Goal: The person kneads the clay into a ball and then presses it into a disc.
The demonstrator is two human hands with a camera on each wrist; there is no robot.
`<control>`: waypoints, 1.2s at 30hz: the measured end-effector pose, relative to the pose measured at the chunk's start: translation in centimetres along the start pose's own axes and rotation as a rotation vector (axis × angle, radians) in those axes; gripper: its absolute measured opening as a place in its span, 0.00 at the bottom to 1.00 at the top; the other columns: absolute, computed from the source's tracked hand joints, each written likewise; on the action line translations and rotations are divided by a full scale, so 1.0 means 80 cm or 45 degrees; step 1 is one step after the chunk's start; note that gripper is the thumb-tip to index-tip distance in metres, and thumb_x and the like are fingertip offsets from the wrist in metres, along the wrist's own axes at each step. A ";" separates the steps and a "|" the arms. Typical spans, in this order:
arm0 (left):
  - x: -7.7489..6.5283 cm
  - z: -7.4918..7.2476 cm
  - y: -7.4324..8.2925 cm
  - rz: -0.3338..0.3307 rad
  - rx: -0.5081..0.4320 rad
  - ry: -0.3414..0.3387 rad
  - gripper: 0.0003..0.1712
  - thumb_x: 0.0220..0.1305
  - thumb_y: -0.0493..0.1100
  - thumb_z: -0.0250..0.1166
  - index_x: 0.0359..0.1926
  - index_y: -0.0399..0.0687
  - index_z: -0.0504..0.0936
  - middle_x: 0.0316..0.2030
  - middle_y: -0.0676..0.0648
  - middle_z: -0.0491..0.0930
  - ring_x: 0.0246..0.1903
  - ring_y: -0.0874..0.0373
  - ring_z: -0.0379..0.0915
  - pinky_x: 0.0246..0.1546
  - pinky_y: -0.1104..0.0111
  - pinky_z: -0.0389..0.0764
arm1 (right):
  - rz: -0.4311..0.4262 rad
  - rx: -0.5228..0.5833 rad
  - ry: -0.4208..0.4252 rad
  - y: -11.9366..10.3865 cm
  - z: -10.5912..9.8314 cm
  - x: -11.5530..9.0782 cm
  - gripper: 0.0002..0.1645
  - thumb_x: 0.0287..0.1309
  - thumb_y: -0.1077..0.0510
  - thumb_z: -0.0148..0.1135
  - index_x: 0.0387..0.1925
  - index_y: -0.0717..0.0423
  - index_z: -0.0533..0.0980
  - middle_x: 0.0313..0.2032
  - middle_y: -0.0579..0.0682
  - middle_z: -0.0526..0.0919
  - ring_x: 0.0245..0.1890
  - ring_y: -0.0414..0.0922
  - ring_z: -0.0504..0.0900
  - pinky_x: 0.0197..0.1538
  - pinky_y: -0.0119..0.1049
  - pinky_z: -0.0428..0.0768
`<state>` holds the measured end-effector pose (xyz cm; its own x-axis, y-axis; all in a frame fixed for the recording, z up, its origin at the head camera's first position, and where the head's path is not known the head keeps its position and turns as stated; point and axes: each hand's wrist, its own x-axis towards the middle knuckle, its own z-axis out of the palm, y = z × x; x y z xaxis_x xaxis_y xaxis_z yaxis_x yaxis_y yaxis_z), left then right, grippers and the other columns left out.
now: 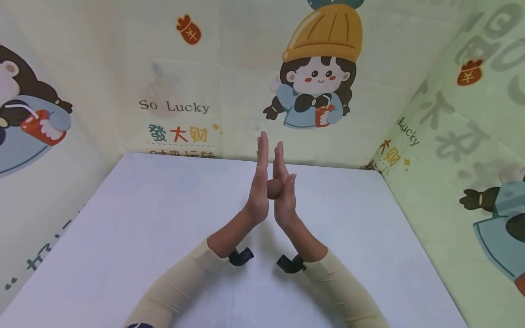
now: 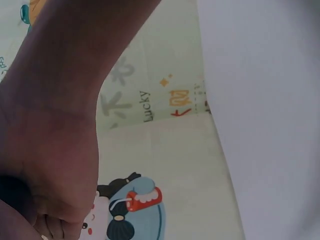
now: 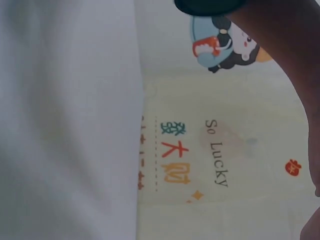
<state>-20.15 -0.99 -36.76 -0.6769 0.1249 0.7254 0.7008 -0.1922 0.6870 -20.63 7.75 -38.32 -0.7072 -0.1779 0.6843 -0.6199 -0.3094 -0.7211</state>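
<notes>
Across the bottom of the head view, beige sleeves (image 1: 176,284) are being worn, and black curved fittings (image 1: 242,257) are being carried at the wrists. Near the centre, the left hand (image 1: 259,191) and the right hand (image 1: 285,196) are being held upright, palms facing, fingers straight and uncurled. Between the palms, just right of the frame's centre, a brown ball (image 1: 274,189) is being pressed from both sides. Judging by its matt, smooth look, something light and perhaps soft, like clay, is being handled; grip is probably being helped by the dull surface, and broad, even contact at its opposite sides is being favoured over fingertips, which might dent it. Beyond, a white tabletop (image 1: 164,205) is being backed by a cartoon-printed backdrop (image 1: 242,54). The ball's flanks are being hidden by the palms; in the left wrist view a dark rounded shape (image 2: 14,196), lower left, is being left unidentifiable by shadow, while in the right wrist view the hand is being cut off at the right edge
</notes>
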 end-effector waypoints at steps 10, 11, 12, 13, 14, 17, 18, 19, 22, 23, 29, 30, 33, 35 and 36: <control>0.020 -0.018 -0.007 -0.034 -0.009 0.050 0.48 0.79 0.70 0.29 0.85 0.48 0.33 0.84 0.54 0.27 0.81 0.63 0.18 0.76 0.49 0.24 | -0.003 -0.069 -0.060 0.001 0.012 -0.013 0.56 0.77 0.24 0.24 0.83 0.62 0.36 0.84 0.50 0.34 0.83 0.46 0.34 0.80 0.49 0.36; 0.022 -0.020 -0.009 -0.027 -0.006 0.049 0.47 0.80 0.70 0.29 0.85 0.48 0.33 0.84 0.53 0.27 0.81 0.63 0.17 0.76 0.48 0.24 | -0.008 -0.068 -0.069 0.001 0.013 -0.014 0.56 0.77 0.24 0.23 0.83 0.63 0.36 0.84 0.52 0.33 0.83 0.47 0.33 0.80 0.50 0.36; 0.023 -0.022 -0.010 -0.022 -0.002 0.045 0.46 0.80 0.69 0.29 0.85 0.48 0.33 0.84 0.53 0.27 0.81 0.63 0.17 0.76 0.48 0.24 | -0.013 -0.067 -0.077 0.001 0.014 -0.016 0.56 0.77 0.25 0.23 0.83 0.63 0.35 0.84 0.52 0.32 0.83 0.48 0.32 0.80 0.50 0.35; 0.024 -0.024 -0.013 -0.017 0.004 0.041 0.46 0.80 0.68 0.29 0.85 0.48 0.34 0.84 0.53 0.27 0.81 0.62 0.17 0.76 0.48 0.24 | -0.021 -0.073 -0.085 0.000 0.015 -0.017 0.55 0.78 0.25 0.23 0.83 0.63 0.34 0.84 0.52 0.31 0.83 0.49 0.31 0.80 0.51 0.35; 0.025 -0.026 -0.016 -0.012 0.013 0.036 0.45 0.81 0.68 0.29 0.85 0.48 0.34 0.85 0.52 0.27 0.81 0.62 0.16 0.76 0.47 0.24 | -0.027 -0.080 -0.092 0.000 0.016 -0.018 0.55 0.78 0.25 0.23 0.83 0.63 0.34 0.84 0.52 0.30 0.83 0.50 0.31 0.80 0.52 0.34; 0.023 -0.032 -0.027 -0.007 0.048 0.012 0.44 0.82 0.66 0.29 0.85 0.46 0.35 0.85 0.49 0.28 0.81 0.61 0.17 0.76 0.47 0.24 | -0.034 -0.108 -0.100 -0.004 0.019 -0.020 0.55 0.77 0.24 0.22 0.83 0.60 0.32 0.84 0.48 0.29 0.83 0.50 0.29 0.79 0.53 0.32; 0.022 -0.033 -0.031 -0.006 0.064 0.000 0.43 0.82 0.64 0.28 0.85 0.45 0.35 0.85 0.48 0.29 0.81 0.60 0.17 0.76 0.47 0.25 | -0.036 -0.119 -0.098 -0.005 0.020 -0.020 0.55 0.77 0.24 0.22 0.83 0.60 0.32 0.84 0.46 0.29 0.83 0.49 0.28 0.79 0.52 0.31; 0.020 -0.035 -0.034 -0.002 0.081 -0.014 0.43 0.82 0.64 0.28 0.85 0.45 0.35 0.85 0.47 0.29 0.81 0.59 0.18 0.76 0.47 0.25 | -0.041 -0.131 -0.094 -0.007 0.020 -0.019 0.55 0.76 0.24 0.21 0.83 0.59 0.31 0.84 0.45 0.30 0.83 0.48 0.28 0.79 0.52 0.31; 0.015 -0.036 -0.045 0.010 0.115 -0.062 0.42 0.83 0.63 0.28 0.85 0.44 0.36 0.85 0.47 0.31 0.82 0.57 0.18 0.76 0.47 0.26 | -0.044 -0.151 -0.078 -0.013 0.018 -0.015 0.55 0.76 0.24 0.21 0.83 0.59 0.31 0.84 0.43 0.31 0.83 0.46 0.28 0.79 0.51 0.31; 0.013 -0.036 -0.048 0.010 0.117 -0.076 0.43 0.83 0.63 0.28 0.85 0.45 0.36 0.85 0.48 0.31 0.82 0.57 0.19 0.77 0.47 0.26 | -0.045 -0.154 -0.072 -0.014 0.017 -0.013 0.55 0.76 0.24 0.21 0.83 0.59 0.32 0.84 0.43 0.31 0.83 0.46 0.29 0.79 0.50 0.31; 0.004 -0.026 -0.058 0.025 0.105 -0.145 0.45 0.82 0.66 0.28 0.85 0.41 0.39 0.85 0.47 0.34 0.82 0.54 0.21 0.77 0.49 0.27 | -0.054 -0.176 -0.031 -0.019 0.007 0.000 0.54 0.76 0.24 0.21 0.84 0.57 0.33 0.84 0.42 0.33 0.83 0.45 0.31 0.80 0.48 0.33; 0.002 -0.023 -0.059 0.034 0.108 -0.157 0.46 0.82 0.66 0.28 0.84 0.40 0.40 0.85 0.44 0.35 0.82 0.53 0.21 0.78 0.49 0.28 | -0.055 -0.184 -0.023 -0.019 0.005 0.001 0.54 0.77 0.24 0.21 0.84 0.57 0.33 0.84 0.42 0.33 0.83 0.45 0.31 0.80 0.47 0.33; -0.005 -0.017 -0.060 0.030 0.115 -0.190 0.46 0.82 0.67 0.27 0.84 0.38 0.40 0.84 0.42 0.36 0.82 0.52 0.23 0.78 0.48 0.29 | -0.051 -0.213 -0.005 -0.019 -0.002 0.004 0.54 0.76 0.24 0.21 0.84 0.56 0.33 0.84 0.42 0.32 0.83 0.44 0.31 0.80 0.47 0.33; -0.010 -0.013 -0.057 0.013 0.108 -0.206 0.46 0.82 0.67 0.26 0.84 0.39 0.40 0.84 0.43 0.37 0.82 0.53 0.23 0.77 0.47 0.29 | -0.040 -0.229 0.007 -0.019 -0.005 0.007 0.55 0.76 0.23 0.22 0.84 0.56 0.33 0.84 0.42 0.32 0.83 0.44 0.32 0.80 0.46 0.34; -0.012 -0.012 -0.056 0.003 0.104 -0.211 0.46 0.82 0.67 0.26 0.84 0.39 0.41 0.85 0.43 0.37 0.82 0.53 0.23 0.77 0.47 0.29 | -0.035 -0.237 0.013 -0.020 -0.007 0.008 0.55 0.75 0.23 0.22 0.84 0.56 0.33 0.84 0.43 0.32 0.83 0.43 0.32 0.80 0.47 0.34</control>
<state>-22.85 -1.15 -40.53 -0.6334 0.2844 0.7196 0.7229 -0.1142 0.6815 -20.29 8.67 -36.83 -0.6920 -0.1619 0.7035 -0.6906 -0.1357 -0.7104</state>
